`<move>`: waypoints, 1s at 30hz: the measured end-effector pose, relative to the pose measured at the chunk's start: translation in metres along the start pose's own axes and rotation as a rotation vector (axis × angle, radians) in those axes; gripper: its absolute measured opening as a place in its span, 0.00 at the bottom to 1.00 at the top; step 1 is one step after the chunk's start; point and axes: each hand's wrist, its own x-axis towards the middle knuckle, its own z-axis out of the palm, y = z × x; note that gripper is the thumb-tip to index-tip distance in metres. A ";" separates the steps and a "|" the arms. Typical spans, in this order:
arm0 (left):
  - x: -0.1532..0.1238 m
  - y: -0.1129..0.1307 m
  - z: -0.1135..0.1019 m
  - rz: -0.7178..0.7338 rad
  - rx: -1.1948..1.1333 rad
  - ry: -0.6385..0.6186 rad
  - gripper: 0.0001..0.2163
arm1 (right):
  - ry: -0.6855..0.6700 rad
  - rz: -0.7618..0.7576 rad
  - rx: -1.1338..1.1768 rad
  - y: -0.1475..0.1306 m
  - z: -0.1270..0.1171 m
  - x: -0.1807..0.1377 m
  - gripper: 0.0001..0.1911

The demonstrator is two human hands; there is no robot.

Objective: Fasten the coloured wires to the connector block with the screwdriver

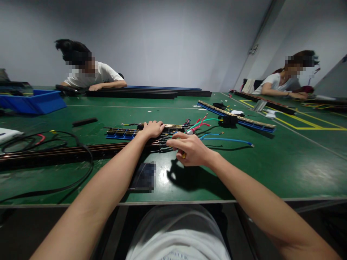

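My left hand (pixel 153 129) lies over the right end of a blue rail with brass strips (pixel 121 134), its fingers stretched across the rail. My right hand (pixel 193 148) is closed around a thing with a yellow part (pixel 184 155); the rest is hidden in the fingers. Its fingertips are at the end of a long dark rail with copper strips (pixel 108 148), where black leads (pixel 164 144) come out. Beyond the right hand, loose blue wires (pixel 230 140), a green wire (pixel 207 120) and red wires (pixel 202 124) spread over the green table (pixel 244 173).
A dark flat panel (pixel 145 177) lies near the front edge. A black cable (pixel 90 169) loops at left, near a blue bin (pixel 46 103). Another blue rail (pixel 244 121) and a black connector (pixel 228 121) lie at right. Two people sit at the far side beside dark bars (pixel 135 94).
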 end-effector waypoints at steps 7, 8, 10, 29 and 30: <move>-0.001 -0.002 0.000 0.013 -0.001 -0.006 0.25 | 0.455 0.340 0.255 0.008 -0.022 -0.006 0.25; 0.000 -0.002 0.000 0.014 -0.002 -0.007 0.25 | 0.516 0.391 0.311 0.010 -0.025 -0.006 0.23; 0.000 -0.003 0.000 0.012 -0.003 -0.010 0.24 | 0.625 0.437 0.399 0.011 -0.029 -0.006 0.20; 0.001 -0.001 0.001 0.000 -0.005 -0.002 0.25 | 0.067 -0.113 0.079 -0.015 0.002 0.005 0.27; 0.001 -0.001 0.001 0.001 -0.007 0.000 0.25 | 0.033 -0.124 0.065 -0.015 0.002 0.005 0.27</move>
